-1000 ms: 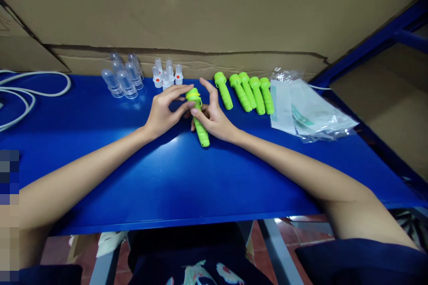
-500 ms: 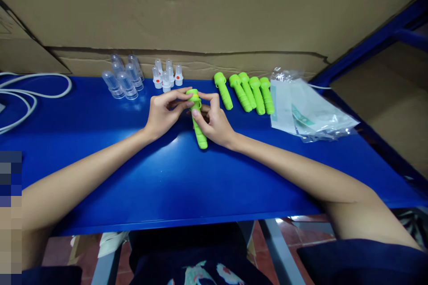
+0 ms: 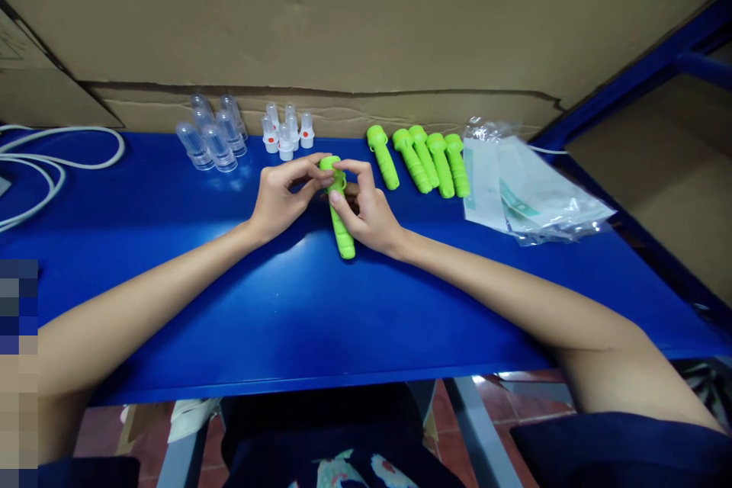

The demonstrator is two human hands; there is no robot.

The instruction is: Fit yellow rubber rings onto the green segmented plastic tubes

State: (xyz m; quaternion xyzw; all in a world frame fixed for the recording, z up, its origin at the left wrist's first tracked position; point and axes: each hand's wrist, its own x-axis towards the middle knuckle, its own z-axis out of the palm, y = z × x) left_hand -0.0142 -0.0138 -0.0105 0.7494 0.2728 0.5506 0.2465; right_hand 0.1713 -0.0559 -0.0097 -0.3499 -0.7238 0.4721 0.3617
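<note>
At the far left, a pale cable [image 3: 91, 166] loops on the blue tabletop [image 3: 274, 335]. Next come clear capsules [image 3: 218, 150] standing in a cluster, then five white-based pieces [image 3: 286, 152] with small clear tops, some showing a red dot. Nearer the middle, the left hand [image 3: 284, 197] has its grip pinched, thumb and fingertips, on the head end of a green torch [image 3: 343, 235]. That torch slants between the two hands, its tail pointing toward the person. The right hand [image 3: 369, 210] has its grip closed around the neck, thumb along the body and index finger up at the head. To handle it well, the right should hold the body firm while the left works the rim evenly, fingertips square to the head so nothing seats crooked. Farther right lie five more green torches [image 3: 422, 160], one slightly apart, beside printed plastic bags [image 3: 534, 194].
</note>
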